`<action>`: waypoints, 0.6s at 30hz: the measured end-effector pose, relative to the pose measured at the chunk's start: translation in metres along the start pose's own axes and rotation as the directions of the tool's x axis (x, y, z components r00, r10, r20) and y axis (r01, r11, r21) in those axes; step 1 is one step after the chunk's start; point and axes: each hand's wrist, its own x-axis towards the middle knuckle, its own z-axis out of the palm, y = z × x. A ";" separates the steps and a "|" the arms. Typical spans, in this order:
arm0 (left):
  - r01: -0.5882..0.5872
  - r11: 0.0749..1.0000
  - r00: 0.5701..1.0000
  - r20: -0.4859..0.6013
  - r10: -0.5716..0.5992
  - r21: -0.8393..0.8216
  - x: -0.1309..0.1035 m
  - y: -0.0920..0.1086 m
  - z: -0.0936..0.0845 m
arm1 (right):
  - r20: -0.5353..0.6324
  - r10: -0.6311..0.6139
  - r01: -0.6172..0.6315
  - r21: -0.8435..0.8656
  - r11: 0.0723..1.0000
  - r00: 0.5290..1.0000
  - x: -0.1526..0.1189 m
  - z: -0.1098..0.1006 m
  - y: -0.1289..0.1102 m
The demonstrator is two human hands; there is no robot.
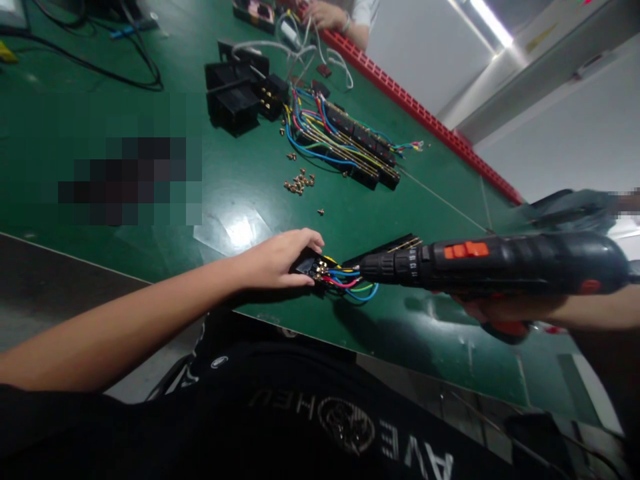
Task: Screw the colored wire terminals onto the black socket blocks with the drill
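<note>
My left hand [290,260] grips the end of a black wired socket strip [307,263] near the table's front edge, thumb and fingers on either side of it. Brass terminals and red, blue, yellow and green wires [357,287] show at that end. In my right hand [485,310] is a black and orange power screwdriver [500,263], lying almost level. Its nose points left, over the wires close to the terminals; whether the tip touches a screw I cannot tell. Beyond my left hand lies a small pile of brass screws [300,181], with one loose screw [321,212] nearer.
Several wired black strips [345,140] lie farther back beside black housings [233,97]. A red perforated rail [400,83] runs along the far edge. Another person's hand [325,15] is beyond white cables [300,50]. Black cables [145,83] lie at back left on the green table [225,180].
</note>
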 end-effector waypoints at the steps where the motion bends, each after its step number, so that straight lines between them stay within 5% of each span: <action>1: 0.000 1.000 1.000 0.001 0.000 0.001 0.000 0.000 0.000 | 0.068 0.016 -0.014 -0.025 1.000 0.998 0.007 -0.005 -0.003; 3: 0.000 1.000 1.000 0.005 0.000 0.001 0.000 0.000 0.000 | 0.342 0.076 -0.050 -0.084 0.995 0.936 0.025 -0.015 -0.011; 4: 0.001 1.000 1.000 0.007 -0.001 0.001 0.000 0.001 0.000 | 0.546 0.115 -0.069 -0.105 0.992 0.830 0.035 -0.020 -0.017; 5: 0.003 1.000 1.000 0.009 -0.003 -0.001 0.000 0.001 0.000 | 0.734 0.155 -0.096 -0.123 0.988 0.661 0.044 -0.023 -0.022; 7: 0.014 1.000 1.000 0.019 -0.014 -0.007 0.001 0.003 -0.001 | 0.863 0.122 -0.130 -0.066 0.989 0.491 0.055 -0.026 -0.033; 8: 0.023 1.000 0.999 0.025 -0.023 -0.009 0.001 0.004 -0.002 | 0.886 0.094 -0.148 -0.029 0.988 0.455 0.057 -0.026 -0.038; 13: 0.049 0.999 0.998 0.047 -0.048 -0.016 0.002 0.007 -0.004 | 0.856 0.031 -0.145 0.052 0.988 0.517 0.052 -0.023 -0.046; 18: 0.048 0.999 0.998 0.050 -0.047 -0.011 0.001 0.005 -0.002 | 0.923 0.050 -0.096 -0.014 0.995 0.381 0.067 -0.024 -0.048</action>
